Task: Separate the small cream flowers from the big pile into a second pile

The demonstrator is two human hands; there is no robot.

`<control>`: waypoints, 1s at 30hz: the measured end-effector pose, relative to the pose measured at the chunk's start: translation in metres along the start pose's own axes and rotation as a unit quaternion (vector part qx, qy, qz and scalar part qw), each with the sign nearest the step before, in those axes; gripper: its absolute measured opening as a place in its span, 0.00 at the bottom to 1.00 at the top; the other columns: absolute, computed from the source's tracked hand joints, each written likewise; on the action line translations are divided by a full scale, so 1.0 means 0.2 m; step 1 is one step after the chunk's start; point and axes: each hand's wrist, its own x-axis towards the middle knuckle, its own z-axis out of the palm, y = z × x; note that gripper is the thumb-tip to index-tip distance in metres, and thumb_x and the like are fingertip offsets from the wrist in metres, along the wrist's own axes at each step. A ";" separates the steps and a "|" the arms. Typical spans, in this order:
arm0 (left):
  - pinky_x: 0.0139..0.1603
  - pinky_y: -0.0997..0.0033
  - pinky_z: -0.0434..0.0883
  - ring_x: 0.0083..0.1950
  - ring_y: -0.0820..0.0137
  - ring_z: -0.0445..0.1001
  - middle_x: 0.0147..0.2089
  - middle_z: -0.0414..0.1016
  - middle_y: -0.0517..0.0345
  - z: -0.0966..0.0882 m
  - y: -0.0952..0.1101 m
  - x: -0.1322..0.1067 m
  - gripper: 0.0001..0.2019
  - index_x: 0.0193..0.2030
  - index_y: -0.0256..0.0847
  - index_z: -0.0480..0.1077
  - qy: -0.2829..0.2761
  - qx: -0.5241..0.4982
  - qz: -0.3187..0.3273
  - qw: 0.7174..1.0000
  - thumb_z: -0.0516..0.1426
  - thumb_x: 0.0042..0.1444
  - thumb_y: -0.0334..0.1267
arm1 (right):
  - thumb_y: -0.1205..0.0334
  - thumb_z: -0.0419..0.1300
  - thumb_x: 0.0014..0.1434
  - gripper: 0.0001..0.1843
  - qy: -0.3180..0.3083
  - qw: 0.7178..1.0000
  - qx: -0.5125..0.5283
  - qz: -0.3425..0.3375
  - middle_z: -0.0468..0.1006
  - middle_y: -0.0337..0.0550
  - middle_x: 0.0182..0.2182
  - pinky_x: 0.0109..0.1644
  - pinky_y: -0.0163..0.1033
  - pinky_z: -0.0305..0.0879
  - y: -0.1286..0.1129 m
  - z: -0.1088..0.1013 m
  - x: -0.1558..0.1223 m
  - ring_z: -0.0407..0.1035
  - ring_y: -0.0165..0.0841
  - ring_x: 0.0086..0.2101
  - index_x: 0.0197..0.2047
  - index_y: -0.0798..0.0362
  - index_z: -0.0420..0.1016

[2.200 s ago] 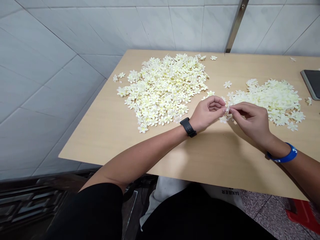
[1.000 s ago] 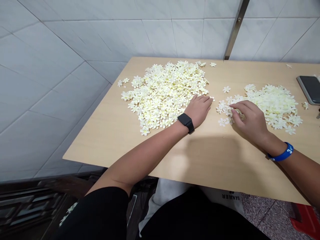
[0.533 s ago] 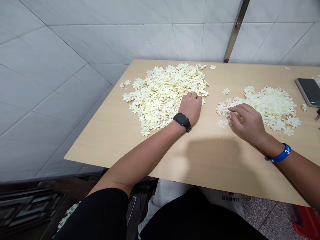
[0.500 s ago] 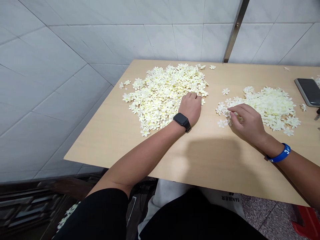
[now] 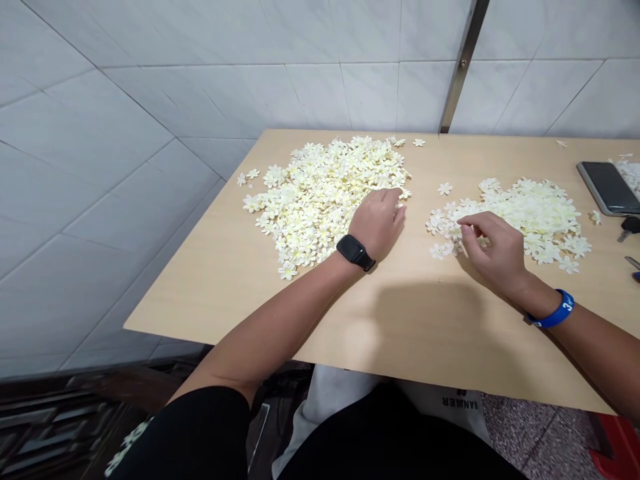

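My left hand [image 5: 377, 223], with a black watch on its wrist, rests over the right edge of a large heap of white artificial flowers [image 5: 320, 200] with yellowish centres. Its thumb stands apart from the forefinger, and I see nothing held between them; the other fingers are partly hidden. My right hand [image 5: 495, 250] wears a blue wristband and hovers at the left front of a smaller flower heap [image 5: 540, 213]. There the thumb and forefinger come together in a pinch. Whatever lies between those tips does not show clearly against the pale flowers behind.
Both heaps lie on a light wood-coloured table [image 5: 200, 287] against a tiled wall. A phone [image 5: 610, 187] lies at the right, near a black key [image 5: 629, 227] and more white pieces [image 5: 630, 175]. Single flowers [image 5: 445, 189] are scattered between the heaps. A red object [image 5: 617, 443] shows below the table.
My left hand has opened a little, its thumb now apart from the forefinger at the heap's edge. The right hand keeps its pinch in nearly the same place. The view has shifted slightly.
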 end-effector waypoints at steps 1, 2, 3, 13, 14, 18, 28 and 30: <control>0.53 0.59 0.74 0.48 0.62 0.78 0.48 0.81 0.46 0.00 0.03 -0.01 0.09 0.53 0.36 0.73 0.020 -0.042 0.043 0.998 0.58 0.67 0.33 | 0.59 0.59 0.70 0.10 -0.002 0.998 0.028 0.050 0.79 0.45 0.30 0.36 0.44 0.69 -0.02 -0.01 0.00 0.73 0.37 0.31 0.35 0.49 0.76; 0.51 0.61 0.75 0.46 0.65 0.78 0.47 0.82 0.47 0.00 0.06 -0.03 0.09 0.52 0.36 0.73 0.030 -0.092 0.090 0.991 0.59 0.69 0.36 | 0.55 0.60 0.70 0.12 -0.018 0.992 0.074 0.104 0.78 0.43 0.28 0.34 0.43 0.68 -0.04 -0.01 0.01 0.71 0.36 0.29 0.34 0.49 0.75; 0.50 0.63 0.75 0.44 0.67 0.78 0.46 0.82 0.49 0.01 0.09 -0.05 0.10 0.53 0.36 0.72 0.031 -0.139 0.123 0.982 0.59 0.70 0.39 | 0.51 0.61 0.69 0.13 -0.051 0.976 0.140 0.156 0.77 0.42 0.27 0.33 0.42 0.67 -0.06 -0.01 0.01 0.70 0.35 0.27 0.35 0.49 0.76; 0.58 0.60 0.76 0.54 0.65 0.80 0.53 0.83 0.48 0.11 0.22 -0.13 0.11 0.54 0.39 0.73 -0.046 -0.241 0.287 0.926 0.54 0.73 0.39 | 0.45 0.71 0.62 0.17 -0.294 0.751 0.509 0.300 0.78 0.41 0.27 0.35 0.37 0.71 -0.05 0.04 -0.02 0.70 0.30 0.28 0.36 0.52 0.83; 0.59 0.59 0.76 0.55 0.64 0.80 0.55 0.82 0.47 0.11 0.21 -0.12 0.11 0.54 0.39 0.74 -0.058 -0.234 0.288 0.927 0.54 0.73 0.39 | 0.46 0.71 0.62 0.17 -0.292 0.750 0.509 0.304 0.78 0.41 0.27 0.35 0.37 0.71 -0.04 0.04 -0.02 0.70 0.30 0.28 0.37 0.52 0.83; 0.59 0.56 0.77 0.56 0.62 0.78 0.55 0.81 0.46 0.11 0.17 -0.12 0.12 0.53 0.40 0.76 -0.060 -0.206 0.256 0.943 0.54 0.73 0.41 | 0.45 0.73 0.59 0.22 -0.255 0.747 0.518 0.328 0.83 0.45 0.40 0.43 0.42 0.76 -0.05 0.06 -0.02 0.77 0.35 0.37 0.51 0.48 0.82; 0.62 0.56 0.74 0.59 0.60 0.75 0.59 0.76 0.43 0.09 0.15 -0.11 0.12 0.57 0.37 0.72 -0.041 -0.157 0.112 0.980 0.56 0.69 0.35 | 0.56 0.55 0.71 0.18 -0.100 0.970 0.152 0.161 0.83 0.49 0.44 0.46 0.48 0.75 -0.04 0.04 -0.05 0.76 0.38 0.37 0.60 0.48 0.77; 0.56 0.57 0.75 0.52 0.60 0.77 0.50 0.79 0.45 0.10 0.15 -0.11 0.07 0.48 0.36 0.75 -0.088 -0.132 0.088 0.983 0.58 0.68 0.36 | 0.57 0.54 0.72 0.16 -0.089 0.974 0.152 0.141 0.82 0.48 0.45 0.44 0.45 0.74 -0.04 0.04 -0.05 0.75 0.36 0.35 0.59 0.48 0.75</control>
